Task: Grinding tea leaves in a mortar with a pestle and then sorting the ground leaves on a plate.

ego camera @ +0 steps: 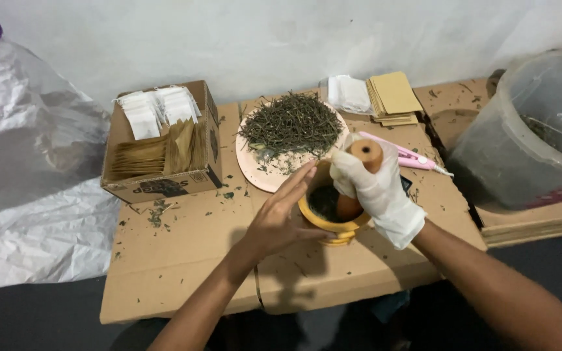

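A yellow mortar [333, 227] stands on a flattened cardboard sheet [183, 260] and holds dark crushed leaves. My left hand [278, 218], bare, rests flat against the mortar's left side with fingers stretched out. My right hand [375, 188], in a white glove, is closed around a brown wooden pestle [365, 154] whose lower end sits inside the mortar. Just behind the mortar lies a pink plate [255, 172] heaped with dried green stems and leaves [292, 123].
An open cardboard box [157, 185] at the left holds white sachets and brown envelopes. Behind the plate lie more white sachets [348, 93] and a stack of brown envelopes [395, 96]. A pink tool [411, 158] lies at the right, beside a large clear plastic tub [528, 130]. Crumpled white plastic sheet [27, 195] covers the left.
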